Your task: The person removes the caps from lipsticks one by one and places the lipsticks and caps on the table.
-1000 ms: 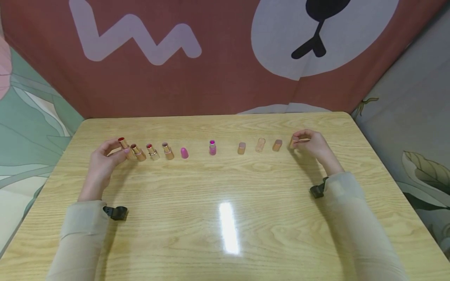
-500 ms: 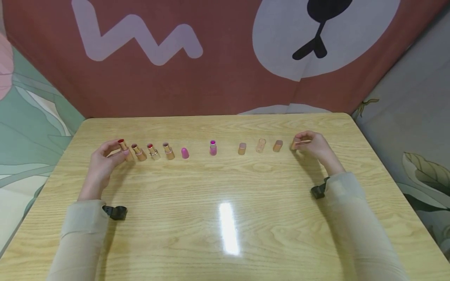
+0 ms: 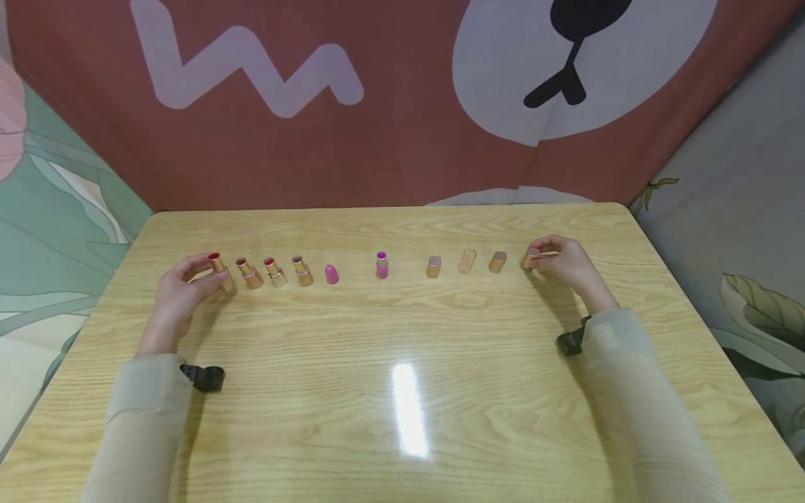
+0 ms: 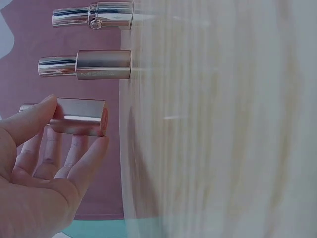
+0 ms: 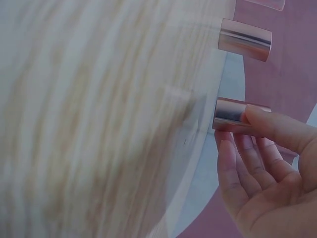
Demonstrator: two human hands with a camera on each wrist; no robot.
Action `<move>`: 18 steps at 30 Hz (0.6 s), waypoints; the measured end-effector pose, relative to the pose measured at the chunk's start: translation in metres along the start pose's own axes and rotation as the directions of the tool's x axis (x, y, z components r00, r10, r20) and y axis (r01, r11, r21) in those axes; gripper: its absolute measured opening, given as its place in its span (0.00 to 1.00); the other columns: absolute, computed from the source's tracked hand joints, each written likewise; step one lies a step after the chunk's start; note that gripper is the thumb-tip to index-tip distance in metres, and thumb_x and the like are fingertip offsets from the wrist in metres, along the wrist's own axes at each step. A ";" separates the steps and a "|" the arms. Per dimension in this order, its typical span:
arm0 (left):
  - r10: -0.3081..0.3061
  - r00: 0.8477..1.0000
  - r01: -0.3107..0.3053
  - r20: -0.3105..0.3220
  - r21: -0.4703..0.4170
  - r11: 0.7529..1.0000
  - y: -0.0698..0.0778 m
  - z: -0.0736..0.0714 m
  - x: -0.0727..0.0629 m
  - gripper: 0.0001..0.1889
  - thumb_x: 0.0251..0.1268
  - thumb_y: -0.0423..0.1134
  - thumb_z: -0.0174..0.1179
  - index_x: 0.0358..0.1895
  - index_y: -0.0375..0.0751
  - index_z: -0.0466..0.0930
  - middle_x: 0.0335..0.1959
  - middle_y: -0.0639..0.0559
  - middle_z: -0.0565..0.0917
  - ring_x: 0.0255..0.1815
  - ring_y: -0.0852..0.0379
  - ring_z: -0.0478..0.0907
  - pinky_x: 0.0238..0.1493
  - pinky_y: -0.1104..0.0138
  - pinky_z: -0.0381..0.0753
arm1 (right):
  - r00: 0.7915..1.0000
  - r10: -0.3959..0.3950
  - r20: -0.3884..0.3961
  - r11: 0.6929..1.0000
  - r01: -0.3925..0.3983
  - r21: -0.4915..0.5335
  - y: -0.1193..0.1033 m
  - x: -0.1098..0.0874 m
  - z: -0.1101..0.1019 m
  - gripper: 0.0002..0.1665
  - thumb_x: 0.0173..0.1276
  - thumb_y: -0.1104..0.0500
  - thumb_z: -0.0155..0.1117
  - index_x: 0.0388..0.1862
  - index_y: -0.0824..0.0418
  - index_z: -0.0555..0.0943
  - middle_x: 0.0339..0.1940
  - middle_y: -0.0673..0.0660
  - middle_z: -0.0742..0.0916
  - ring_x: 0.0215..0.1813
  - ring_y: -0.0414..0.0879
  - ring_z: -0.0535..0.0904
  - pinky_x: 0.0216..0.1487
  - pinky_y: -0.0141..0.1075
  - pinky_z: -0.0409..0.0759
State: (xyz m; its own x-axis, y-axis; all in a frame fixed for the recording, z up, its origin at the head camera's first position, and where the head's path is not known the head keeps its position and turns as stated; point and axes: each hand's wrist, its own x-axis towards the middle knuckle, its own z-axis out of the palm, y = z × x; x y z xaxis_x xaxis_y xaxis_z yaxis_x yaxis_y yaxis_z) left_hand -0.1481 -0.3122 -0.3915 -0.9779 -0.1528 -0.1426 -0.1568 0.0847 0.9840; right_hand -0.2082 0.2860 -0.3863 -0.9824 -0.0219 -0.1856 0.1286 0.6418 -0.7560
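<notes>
At the far left of the row in the head view, my left hand point(image 3: 179, 297) pinches an uncapped red lipstick point(image 3: 222, 274) between thumb and fingers. The left wrist view shows its rose-gold base point(image 4: 79, 116) just short of the tabletop. My right hand point(image 3: 566, 267) pinches a rose-gold lipstick cap point(image 3: 528, 259) at the row's right end. In the right wrist view that cap point(image 5: 230, 113) stands upright, its lower end right at the table surface. Beside the left hand stands a lipstick with a brownish-red tip point(image 3: 251, 276); nearest the right hand is another gold cap point(image 3: 497, 263).
Along the wooden table point(image 3: 314, 391) continue a silver-based red lipstick point(image 3: 275, 273), a gold lipstick point(image 3: 302, 272), a pink cap point(image 3: 331, 274), an uncapped pink lipstick point(image 3: 382, 267), a gold cap point(image 3: 433, 267) and a clear cap point(image 3: 467, 261). A brown-red cloth point(image 3: 402, 154) hangs behind.
My left hand has lowered the red lipstick and moved it slightly left, away from its neighbour. The cap in my right hand has come down and a little to the right.
</notes>
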 end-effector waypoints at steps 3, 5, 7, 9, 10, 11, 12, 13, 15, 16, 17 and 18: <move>0.001 1.000 -0.002 0.009 0.060 0.998 -0.001 0.001 0.002 0.14 0.62 0.36 0.63 0.45 0.61 0.72 0.41 0.69 0.73 0.35 0.76 0.75 0.35 0.83 0.78 | 1.000 0.005 0.009 1.000 -0.005 0.007 0.001 0.000 0.000 0.20 0.69 0.63 0.59 0.57 0.71 0.72 0.46 0.56 0.79 0.33 0.22 0.73 0.39 0.23 0.79; 0.004 1.000 -0.006 0.014 0.087 0.996 -0.001 0.002 0.003 0.14 0.63 0.36 0.63 0.44 0.62 0.72 0.41 0.70 0.72 0.35 0.76 0.75 0.36 0.83 0.78 | 1.000 0.006 0.013 1.000 -0.007 0.008 0.001 -0.001 0.000 0.20 0.69 0.63 0.58 0.57 0.72 0.71 0.49 0.61 0.79 0.32 0.22 0.73 0.39 0.23 0.78; 0.007 1.000 -0.009 0.017 0.096 0.995 -0.002 0.002 0.003 0.14 0.63 0.36 0.62 0.44 0.62 0.72 0.41 0.70 0.72 0.35 0.76 0.75 0.35 0.83 0.78 | 1.000 0.007 0.017 1.000 -0.007 0.007 0.001 -0.001 0.000 0.20 0.70 0.63 0.58 0.57 0.72 0.71 0.51 0.64 0.78 0.32 0.22 0.73 0.39 0.22 0.78; 0.010 1.000 -0.011 0.022 0.077 0.997 -0.003 0.002 0.004 0.14 0.63 0.35 0.62 0.44 0.61 0.73 0.41 0.69 0.72 0.34 0.75 0.75 0.35 0.83 0.78 | 1.000 0.008 0.022 1.000 -0.008 0.006 0.002 -0.001 -0.001 0.20 0.70 0.63 0.58 0.57 0.72 0.71 0.52 0.64 0.78 0.32 0.22 0.73 0.39 0.22 0.78; 0.012 1.000 -0.014 0.024 0.072 0.997 -0.004 0.002 0.004 0.14 0.63 0.34 0.62 0.43 0.60 0.73 0.40 0.69 0.73 0.34 0.75 0.75 0.35 0.83 0.78 | 1.000 0.008 0.023 1.000 -0.008 0.003 0.002 -0.001 -0.001 0.20 0.70 0.63 0.58 0.57 0.72 0.71 0.51 0.64 0.78 0.32 0.22 0.73 0.39 0.22 0.78; 0.015 0.999 -0.017 0.028 0.061 0.998 -0.004 0.002 0.004 0.13 0.63 0.34 0.61 0.43 0.60 0.73 0.40 0.68 0.73 0.33 0.75 0.75 0.34 0.83 0.78 | 1.000 0.009 0.026 1.000 -0.009 0.003 0.002 -0.001 -0.001 0.20 0.70 0.64 0.58 0.57 0.72 0.71 0.51 0.64 0.78 0.33 0.22 0.73 0.39 0.22 0.78; 0.015 0.999 -0.016 0.030 0.050 0.999 -0.005 0.002 0.005 0.13 0.63 0.33 0.61 0.43 0.59 0.74 0.40 0.68 0.73 0.33 0.75 0.75 0.34 0.83 0.77 | 1.000 0.010 0.029 1.000 -0.010 0.002 0.003 0.000 -0.001 0.20 0.70 0.64 0.58 0.57 0.72 0.71 0.51 0.63 0.78 0.33 0.22 0.73 0.39 0.22 0.78; 0.016 0.999 -0.017 0.031 0.045 0.999 -0.005 0.001 0.005 0.13 0.63 0.32 0.61 0.42 0.59 0.74 0.39 0.69 0.74 0.33 0.75 0.75 0.34 0.83 0.77 | 0.999 0.012 0.032 1.000 -0.013 0.003 0.003 0.000 -0.001 0.20 0.70 0.64 0.58 0.57 0.72 0.71 0.51 0.63 0.78 0.33 0.22 0.73 0.39 0.22 0.78; 0.017 0.999 -0.019 0.031 0.059 0.998 -0.006 0.001 0.006 0.13 0.63 0.32 0.61 0.42 0.59 0.74 0.39 0.69 0.74 0.33 0.75 0.74 0.34 0.82 0.77 | 0.999 0.018 0.038 1.000 -0.018 0.004 0.003 0.001 -0.002 0.20 0.70 0.64 0.58 0.57 0.72 0.71 0.51 0.63 0.78 0.33 0.23 0.73 0.40 0.21 0.77; 0.014 0.999 -0.016 0.032 0.065 0.998 -0.006 0.001 0.006 0.13 0.63 0.32 0.61 0.42 0.59 0.74 0.38 0.69 0.74 0.33 0.75 0.74 0.33 0.82 0.77 | 0.999 0.022 0.040 1.000 -0.022 0.004 0.003 0.001 -0.002 0.21 0.70 0.63 0.58 0.57 0.72 0.71 0.52 0.64 0.78 0.33 0.23 0.73 0.40 0.21 0.77; 0.010 0.999 -0.013 0.032 0.074 0.997 -0.007 0.001 0.006 0.13 0.63 0.33 0.62 0.42 0.59 0.74 0.38 0.69 0.74 0.33 0.75 0.73 0.34 0.82 0.76 | 0.999 0.026 0.043 1.000 -0.026 0.005 0.004 0.001 -0.002 0.21 0.70 0.63 0.58 0.58 0.72 0.70 0.52 0.64 0.78 0.33 0.23 0.74 0.40 0.22 0.77; 0.005 0.999 -0.007 0.032 0.080 0.997 -0.007 0.001 0.006 0.13 0.63 0.33 0.62 0.42 0.59 0.74 0.39 0.69 0.74 0.33 0.75 0.73 0.34 0.82 0.76 | 0.999 0.029 0.046 1.000 -0.029 0.006 0.004 0.001 -0.002 0.21 0.70 0.62 0.59 0.58 0.72 0.71 0.53 0.64 0.78 0.33 0.23 0.74 0.41 0.22 0.77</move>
State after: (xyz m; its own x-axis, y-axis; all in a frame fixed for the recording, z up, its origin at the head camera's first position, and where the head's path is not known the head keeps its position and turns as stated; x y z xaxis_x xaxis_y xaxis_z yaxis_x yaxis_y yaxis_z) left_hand -0.1534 -0.3130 -0.3991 -0.9825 -0.1211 -0.1414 -0.1603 0.1639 0.9734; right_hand -0.2093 0.2900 -0.3878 -0.9710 -0.0389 -0.2360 0.1577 0.6373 -0.7543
